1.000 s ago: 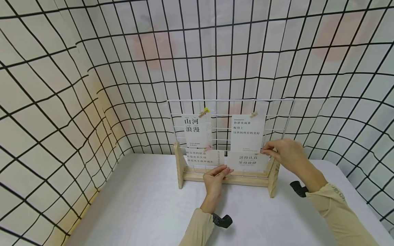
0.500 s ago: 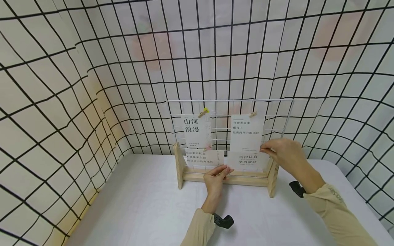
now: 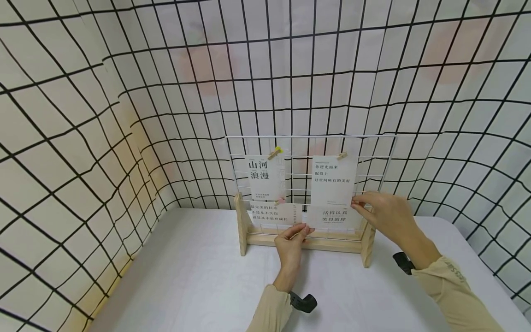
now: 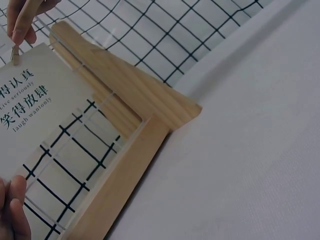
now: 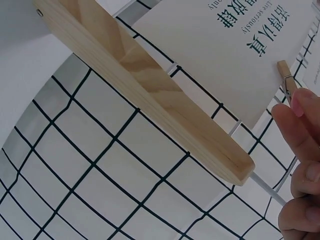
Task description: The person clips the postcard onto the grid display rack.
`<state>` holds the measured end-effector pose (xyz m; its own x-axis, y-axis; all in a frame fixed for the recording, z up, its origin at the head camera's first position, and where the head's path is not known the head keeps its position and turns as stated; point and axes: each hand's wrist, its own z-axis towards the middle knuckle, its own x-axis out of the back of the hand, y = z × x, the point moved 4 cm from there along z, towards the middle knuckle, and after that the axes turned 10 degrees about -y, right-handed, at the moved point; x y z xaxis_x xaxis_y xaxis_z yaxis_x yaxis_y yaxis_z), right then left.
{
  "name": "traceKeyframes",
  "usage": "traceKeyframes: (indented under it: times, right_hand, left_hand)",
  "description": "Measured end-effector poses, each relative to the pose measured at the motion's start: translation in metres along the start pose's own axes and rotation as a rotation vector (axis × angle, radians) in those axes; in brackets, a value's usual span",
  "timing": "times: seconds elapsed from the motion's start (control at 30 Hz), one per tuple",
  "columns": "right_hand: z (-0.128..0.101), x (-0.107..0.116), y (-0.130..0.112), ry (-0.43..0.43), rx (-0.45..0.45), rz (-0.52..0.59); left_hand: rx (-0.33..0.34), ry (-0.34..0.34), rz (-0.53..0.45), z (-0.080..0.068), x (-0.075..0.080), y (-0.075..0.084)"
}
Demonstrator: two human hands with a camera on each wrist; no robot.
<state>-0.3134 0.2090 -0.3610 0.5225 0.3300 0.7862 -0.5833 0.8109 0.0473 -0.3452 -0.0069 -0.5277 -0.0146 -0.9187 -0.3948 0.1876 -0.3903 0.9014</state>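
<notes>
My right hand (image 3: 386,216) pinches a small wooden clothespin (image 5: 284,69) at the upper right of a white card (image 3: 333,221) with printed characters. The clothespin's front end overlaps the card's top edge in both wrist views. That card lies against the lower right of a white wire grid (image 3: 375,175) in a wooden stand (image 3: 332,244). With thumb and fingers, my left hand (image 3: 289,246) holds the card's lower left corner. Only the fingertips (image 4: 19,217) of that hand show in the left wrist view.
Two cards hang on the left, an upper card (image 3: 265,184) and a lower card (image 3: 269,213). Directly above the held card is another clipped card (image 3: 332,189). A white-covered table (image 3: 186,276) lies under the stand, with black netting (image 3: 290,76) around it.
My right hand has dipped very slightly at the clothespin. The left hand stays at the card's lower corner, and the stand and hung cards keep their places.
</notes>
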Motion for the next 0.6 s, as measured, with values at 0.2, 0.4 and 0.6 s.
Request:
traceKeyframes:
  times: [0.2, 0.4, 0.6]
  right_hand:
    - [-0.002, -0.001, 0.001, 0.028, 0.030, 0.012]
    - [-0.005, -0.003, 0.002, 0.046, 0.021, 0.018]
    - [-0.006, -0.003, 0.001, 0.053, 0.011, 0.002]
  left_hand:
    - [-0.008, 0.014, 0.045, 0.000, -0.002, 0.003]
    - [-0.063, 0.019, 0.116, 0.000, -0.005, 0.007]
    - [-0.110, 0.054, 0.171, -0.003, -0.008, 0.015]
